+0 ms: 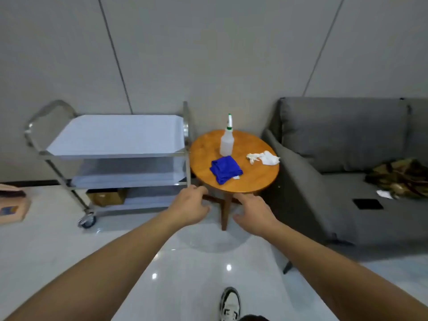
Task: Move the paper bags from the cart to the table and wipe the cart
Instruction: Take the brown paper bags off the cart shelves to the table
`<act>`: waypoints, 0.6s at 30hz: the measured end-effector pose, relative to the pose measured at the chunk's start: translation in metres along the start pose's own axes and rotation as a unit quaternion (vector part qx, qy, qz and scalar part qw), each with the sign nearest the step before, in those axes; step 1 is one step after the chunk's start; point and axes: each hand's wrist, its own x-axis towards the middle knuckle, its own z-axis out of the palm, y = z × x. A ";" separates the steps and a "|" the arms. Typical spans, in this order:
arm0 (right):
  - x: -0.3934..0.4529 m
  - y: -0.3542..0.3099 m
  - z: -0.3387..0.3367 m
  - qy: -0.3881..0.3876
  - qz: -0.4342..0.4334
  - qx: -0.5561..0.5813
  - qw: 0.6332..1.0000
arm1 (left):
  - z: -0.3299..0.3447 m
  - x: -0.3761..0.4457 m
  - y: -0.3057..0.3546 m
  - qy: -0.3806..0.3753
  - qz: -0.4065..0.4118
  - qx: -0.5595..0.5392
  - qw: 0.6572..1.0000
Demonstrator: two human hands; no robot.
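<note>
Leftmost, a cardboard box is seen on the glossy floor, then a three-shelf steel cart on castors; its top two shelves are bare, and a brown paper bag sits on the bottom shelf. Just beside it stands a round wooden table bearing a translucent spray bottle, a folded blue cloth and crumpled white rags. Below its edge the left hand and right hand are held loosely spread, empty. A grey fabric sofa is seen at right.

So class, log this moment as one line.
hands: left, right empty | cart top bare | table: cloth, spray bottle
</note>
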 end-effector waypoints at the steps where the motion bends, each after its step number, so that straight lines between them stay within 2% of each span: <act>1: 0.017 -0.021 0.007 -0.018 -0.032 -0.004 0.999 | -0.010 -0.005 -0.023 0.013 -0.031 -0.010 0.999; 8: 0.121 -0.165 0.065 -0.088 -0.201 -0.029 0.975 | -0.059 -0.034 -0.165 0.087 -0.214 -0.040 0.972; 18: 0.246 -0.286 0.114 -0.188 -0.282 -0.002 0.941 | -0.111 0.008 -0.280 0.065 -0.366 -0.052 0.927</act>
